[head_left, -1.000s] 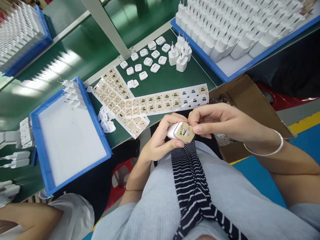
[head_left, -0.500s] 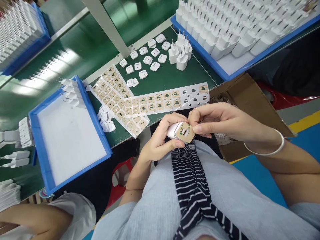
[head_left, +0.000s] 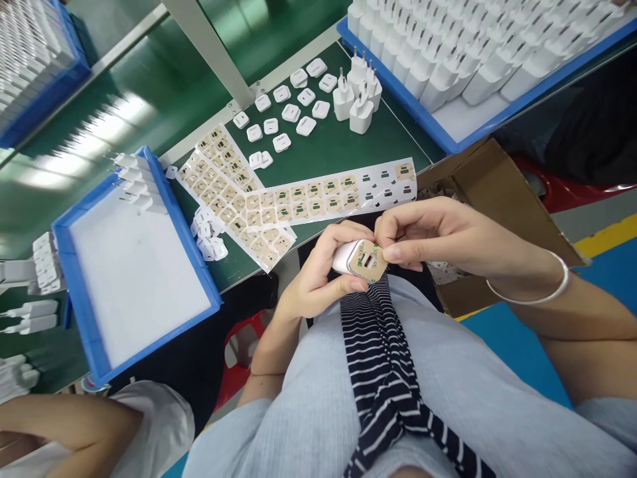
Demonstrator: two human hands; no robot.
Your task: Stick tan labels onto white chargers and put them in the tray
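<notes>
My left hand [head_left: 326, 275] is wrapped round a white charger [head_left: 344, 257], whose port end faces my right hand. A tan adhesive sticker [head_left: 374, 266] with green print lies over that end, and the port slot shows through its cut-out. With thumb and forefinger pinched, my right hand [head_left: 423, 236] grips the sticker's upper right edge. Behind the hands, a sticker sheet [head_left: 318, 199] spreads across the green table, its right part mostly bare of stickers. Another sheet [head_left: 219, 179] lies slanted beneath its left end.
Small white caps [head_left: 291, 113] lie in loose rows on the table, near several upright chargers [head_left: 361, 114]. A blue tray [head_left: 450, 143] of chargers stands right, a blue-rimmed tray [head_left: 212, 299] left. A cardboard box [head_left: 502, 199] is below the table edge. A co-worker's arm [head_left: 70, 421] shows lower left.
The view has shifted slightly. Both hands keep their places on the charger and sticker; the port slot now shows more clearly through the cut-out.
</notes>
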